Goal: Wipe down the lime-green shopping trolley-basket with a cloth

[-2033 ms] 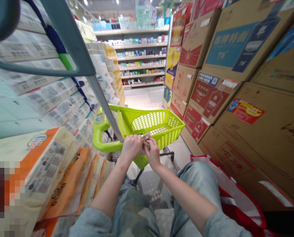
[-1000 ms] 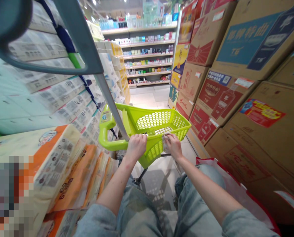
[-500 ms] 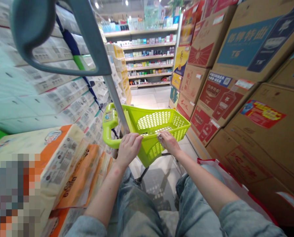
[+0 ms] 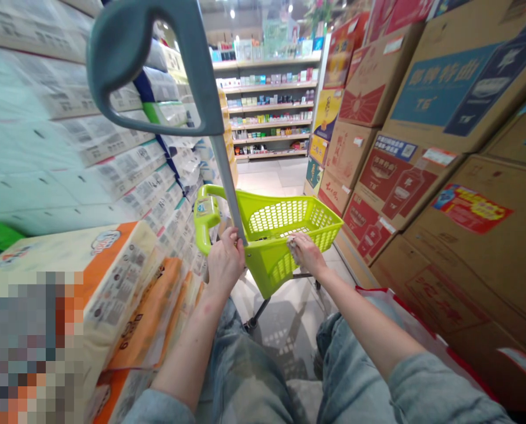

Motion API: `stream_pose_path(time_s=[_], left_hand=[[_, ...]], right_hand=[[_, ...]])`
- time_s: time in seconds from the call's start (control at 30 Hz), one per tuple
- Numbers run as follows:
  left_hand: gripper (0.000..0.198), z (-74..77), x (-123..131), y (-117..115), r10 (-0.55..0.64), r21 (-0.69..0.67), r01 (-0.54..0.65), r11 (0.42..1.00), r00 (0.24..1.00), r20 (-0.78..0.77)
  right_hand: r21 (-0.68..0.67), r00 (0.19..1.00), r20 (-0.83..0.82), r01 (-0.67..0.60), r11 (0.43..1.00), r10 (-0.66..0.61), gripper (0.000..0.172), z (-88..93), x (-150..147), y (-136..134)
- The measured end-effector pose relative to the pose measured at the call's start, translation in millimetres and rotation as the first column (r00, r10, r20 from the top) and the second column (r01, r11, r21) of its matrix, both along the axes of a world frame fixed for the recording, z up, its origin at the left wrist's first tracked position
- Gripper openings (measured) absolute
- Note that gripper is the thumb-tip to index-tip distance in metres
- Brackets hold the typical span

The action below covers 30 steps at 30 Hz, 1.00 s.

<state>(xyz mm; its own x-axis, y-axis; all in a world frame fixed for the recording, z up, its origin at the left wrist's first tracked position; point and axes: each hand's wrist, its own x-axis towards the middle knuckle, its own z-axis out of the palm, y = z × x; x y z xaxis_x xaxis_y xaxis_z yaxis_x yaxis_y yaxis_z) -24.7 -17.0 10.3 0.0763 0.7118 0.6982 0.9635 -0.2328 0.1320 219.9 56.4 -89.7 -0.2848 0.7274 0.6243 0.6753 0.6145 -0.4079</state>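
Observation:
A lime-green shopping cart (image 4: 263,265) with a mesh basket stands in front of me. Its grey metal pole (image 4: 228,176) rises on the left to a dark grey loop handle (image 4: 205,76). My left hand (image 4: 225,259) is closed at the foot of the pole, by the cart's green frame; its fingertips are partly hidden. On the basket's near rim, my right hand (image 4: 309,254) pinches a crumpled whitish tissue or cloth (image 4: 293,244) and presses it against the rim.
Packs of tissue paper (image 4: 112,159) are stacked on the left, with orange-and-cream packs (image 4: 125,294) nearer. Printed cartons (image 4: 426,171) pile up on the right. A red-edged white bag (image 4: 402,309) is beside my leg. Shelves of small goods (image 4: 271,112) stand ahead.
My left hand has gone from the basket's near corner to the foot of the pole. My right hand, with the tissue or cloth, has shifted slightly right. The loop handle appears further right.

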Motion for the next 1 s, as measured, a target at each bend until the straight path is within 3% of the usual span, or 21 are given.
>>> stream_pose_path(time_s=[0.13, 0.2, 0.37, 0.47, 0.53, 0.63, 0.73, 0.83, 0.9, 1.0], left_hand=[[0.022, -0.2, 1.3, -0.1, 0.027, 0.014, -0.027, 1.0, 1.0, 0.017], [0.022, -0.6, 4.5, -0.3, 0.04, 0.02, -0.041, 0.999, 0.999, 0.028], [0.029, 1.6, 13.0, -1.1, 0.073, -0.007, -0.073, 0.997, 0.997, 0.035], [0.039, 6.5, 15.5, -1.9, 0.086, -0.06, -0.086, 0.995, 0.996, 0.009], [0.039, 9.9, 16.0, -2.4, 0.102, -0.111, -0.106, 0.988, 0.994, -0.047], [0.034, 12.7, 15.7, -3.0, 0.12, -0.158, -0.14, 0.977, 0.984, -0.132], [0.033, 12.2, 14.8, -2.9, 0.095, -0.156, -0.12, 0.98, 0.983, -0.16], [0.035, 10.6, 14.3, -2.5, 0.068, -0.16, -0.096, 0.982, 0.983, -0.171], [0.036, 9.7, 14.6, -2.3, 0.068, -0.161, -0.096, 0.982, 0.983, -0.171], [0.036, 8.7, 16.3, -2.2, 0.08, -0.144, -0.103, 0.984, 0.984, -0.159]], right_hand=[[0.003, 0.964, -0.117, 0.241, 0.97, -0.239, 0.025, -1.0, -20.8, -16.7], [-0.013, 0.943, -0.166, 0.289, 0.957, -0.287, 0.025, 0.3, -38.6, -27.9], [-0.049, 0.952, -0.235, 0.19, 0.981, -0.196, 0.029, 15.4, -86.9, -53.2], [-0.06, 0.95, -0.271, 0.143, 0.988, -0.154, 0.029, 23.2, -99.1, -59.0], [-0.049, 0.951, -0.287, 0.103, 0.994, -0.112, 0.028, 21.2, -96.4, -56.8], [-0.06, 0.946, -0.313, 0.065, 0.996, -0.081, 0.026, 4.5, -79.4, -45.2], [-0.211, 0.868, -0.421, 0.19, 0.959, -0.264, 0.023, -22.7, -51.7, -28.0], [-0.426, 0.64, -0.494, 0.413, 0.805, -0.589, 0.02, -46.2, -20.4, -10.3], [-0.458, 0.561, -0.515, 0.459, 0.761, -0.649, 0.021, -53.9, -4.6, 0.1], [-0.429, 0.57, -0.57, 0.408, 0.806, -0.592, 0.026, -53.6, 1.7, 11.4]])
